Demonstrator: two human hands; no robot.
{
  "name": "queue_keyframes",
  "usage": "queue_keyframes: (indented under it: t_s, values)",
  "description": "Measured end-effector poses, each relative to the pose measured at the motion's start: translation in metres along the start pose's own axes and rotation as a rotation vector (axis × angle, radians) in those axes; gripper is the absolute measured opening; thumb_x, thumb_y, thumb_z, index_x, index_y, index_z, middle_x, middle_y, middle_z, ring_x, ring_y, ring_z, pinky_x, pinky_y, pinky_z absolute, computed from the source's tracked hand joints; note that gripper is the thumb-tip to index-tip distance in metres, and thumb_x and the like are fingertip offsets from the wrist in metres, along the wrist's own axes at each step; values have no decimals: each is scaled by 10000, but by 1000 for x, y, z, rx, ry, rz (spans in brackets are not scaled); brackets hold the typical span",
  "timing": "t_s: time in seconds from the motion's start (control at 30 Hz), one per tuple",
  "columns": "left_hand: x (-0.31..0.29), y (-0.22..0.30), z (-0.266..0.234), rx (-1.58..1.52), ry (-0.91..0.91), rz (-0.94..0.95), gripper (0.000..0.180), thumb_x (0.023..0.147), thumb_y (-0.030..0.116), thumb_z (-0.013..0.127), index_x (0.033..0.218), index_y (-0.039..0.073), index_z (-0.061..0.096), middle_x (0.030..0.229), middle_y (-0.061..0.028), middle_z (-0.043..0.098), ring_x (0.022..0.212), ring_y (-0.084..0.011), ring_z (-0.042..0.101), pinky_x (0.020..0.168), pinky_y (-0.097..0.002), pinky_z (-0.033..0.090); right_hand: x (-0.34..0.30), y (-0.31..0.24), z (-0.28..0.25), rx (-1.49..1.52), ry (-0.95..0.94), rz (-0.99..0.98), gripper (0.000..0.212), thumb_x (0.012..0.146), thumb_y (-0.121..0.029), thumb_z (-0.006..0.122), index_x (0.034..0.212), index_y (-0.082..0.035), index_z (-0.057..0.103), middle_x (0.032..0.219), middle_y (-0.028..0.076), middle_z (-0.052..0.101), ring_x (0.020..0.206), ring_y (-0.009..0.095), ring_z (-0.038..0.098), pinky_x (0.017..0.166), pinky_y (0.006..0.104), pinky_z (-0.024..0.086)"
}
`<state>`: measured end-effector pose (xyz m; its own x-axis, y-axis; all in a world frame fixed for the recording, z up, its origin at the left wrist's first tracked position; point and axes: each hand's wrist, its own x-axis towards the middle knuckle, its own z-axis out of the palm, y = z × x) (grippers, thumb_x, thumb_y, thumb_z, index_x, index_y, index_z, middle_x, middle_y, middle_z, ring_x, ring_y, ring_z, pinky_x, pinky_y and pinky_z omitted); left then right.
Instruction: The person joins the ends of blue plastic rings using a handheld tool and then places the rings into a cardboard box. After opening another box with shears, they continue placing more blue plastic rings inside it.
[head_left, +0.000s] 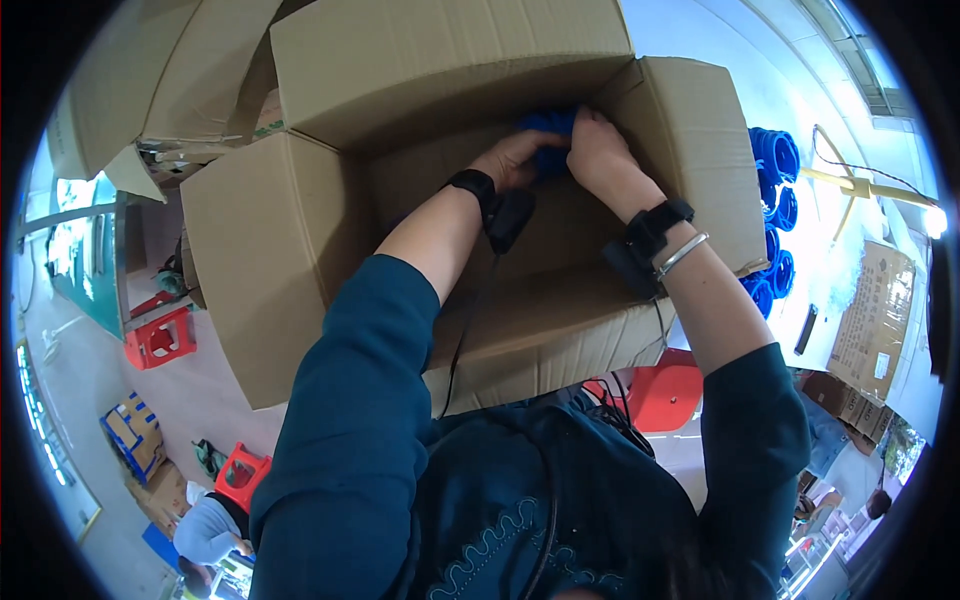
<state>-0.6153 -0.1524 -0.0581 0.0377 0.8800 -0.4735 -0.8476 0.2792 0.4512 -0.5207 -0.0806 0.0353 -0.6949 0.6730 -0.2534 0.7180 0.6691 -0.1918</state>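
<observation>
Both my arms reach down into a large open cardboard box (545,350). At its far right inner corner a blue coil (552,160) sits between my hands, partly hidden by them. My right hand (600,158) is closed on the coil's right side, close to the box wall. From the left, my left hand (512,160) grips the coil with its fingers curled against it, slightly blurred. A dark strap with a small black device (510,222) is on my left wrist. My right wrist carries another black device (645,240) and a silver bangle (683,254).
Raised flaps (450,60) surround the box opening. To the right, several blue coils (775,155) stand on a pale surface beside a yellow pole (860,187) and flat cardboard (870,310). Red stools (160,338) stand around, and a person (208,530) sits at lower left.
</observation>
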Motion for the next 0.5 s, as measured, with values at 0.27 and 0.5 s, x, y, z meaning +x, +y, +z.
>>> queue_keyframes:
  t_s: [0.27,0.5]
  values:
    - [9,5,6,24,-62,-55,489,845,280,664,1240,37,509,1255,-127,567,1140,-254,547,1033,-409,380,-30,-11,-38,-246,-191,-249,270,834,-30,495,1092,20,556,1151,266,570,1051,360,589,877,429,496]
    - [21,5,11,-85,-100,-132,621,836,408,679,1279,31,462,1270,-160,543,1166,-294,530,1057,-464,353,-35,11,17,-126,-502,-508,267,891,-134,466,1060,14,610,1023,243,648,965,332,651,841,417,515]
